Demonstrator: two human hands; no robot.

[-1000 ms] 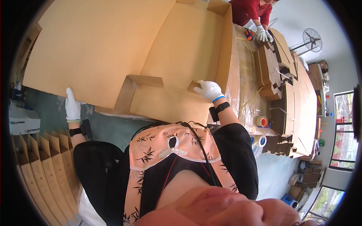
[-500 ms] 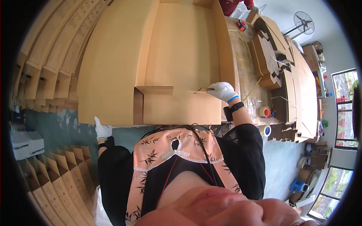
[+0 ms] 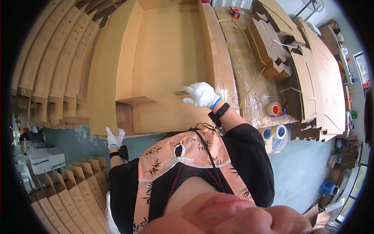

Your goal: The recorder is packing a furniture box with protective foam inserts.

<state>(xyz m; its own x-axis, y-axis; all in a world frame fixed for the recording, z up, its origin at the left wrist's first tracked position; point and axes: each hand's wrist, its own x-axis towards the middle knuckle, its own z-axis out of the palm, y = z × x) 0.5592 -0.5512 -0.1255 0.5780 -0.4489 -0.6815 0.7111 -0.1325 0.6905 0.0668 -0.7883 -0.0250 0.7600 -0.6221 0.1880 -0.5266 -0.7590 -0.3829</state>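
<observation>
Bench (image 3: 249,103): film-wrapped surface, bare strip from upper centre down to right of centre. Open cardboard box (image 3: 171,50) at upper centre, inner side up: walls raised along left, right and far end, a broad panel (image 3: 104,78) reaching out on the left. Tall row of cartons (image 3: 58,62) at upper left; stacked flat cardboard (image 3: 319,85) at right; shorter row of cartons (image 3: 74,191) at lower left.

Right hand (image 3: 202,94), white-gloved, right of centre: thumb and fingers parted, fingertips at a small near-end flap (image 3: 180,93) seen edge-on; whether pinched, cannot tell. Left hand (image 3: 115,137), also gloved, left of centre: at the panel's near lower corner, digits spread; grip cannot be told.

Tape roll with red core (image 3: 270,109), right of centre on bench.
</observation>
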